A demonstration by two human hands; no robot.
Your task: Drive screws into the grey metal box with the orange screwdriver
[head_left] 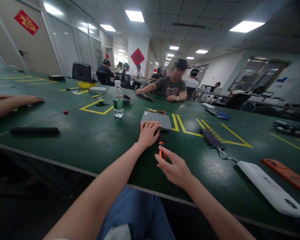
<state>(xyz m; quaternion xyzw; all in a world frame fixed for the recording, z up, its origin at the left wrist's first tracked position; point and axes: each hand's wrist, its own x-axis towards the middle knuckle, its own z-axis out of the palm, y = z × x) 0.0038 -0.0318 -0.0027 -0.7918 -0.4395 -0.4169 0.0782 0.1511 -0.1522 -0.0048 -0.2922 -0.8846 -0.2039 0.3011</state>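
Item under inspection: a gray metal box point(165, 122), lying flat on the green desk point(97, 135) in front of the seated person, a pale label on its top and a bundle of wires point(157, 111) at its far side. The left hand point(148, 134) lies palm down over the near left part of the box, fingers extended close together; whether it grips or merely rests there, I cannot tell. The right hand point(175, 167), just short of the near face, pinches an orange and black tool point(161, 154) between thumb and fingers (held roughly upright in view, its far end too small to make out).

Left of the box stands a capped clear bottle point(118, 105), with a small bowl point(127, 99) behind it. Farther left lies a long black bar point(34, 130); beyond it, another person's forearm and hand point(27, 100) rest on the surface. To the right are a white device point(270, 187) with a cable and an orange phone point(287, 174). Across the desk sits a co-worker point(170, 87) in a dark cap.
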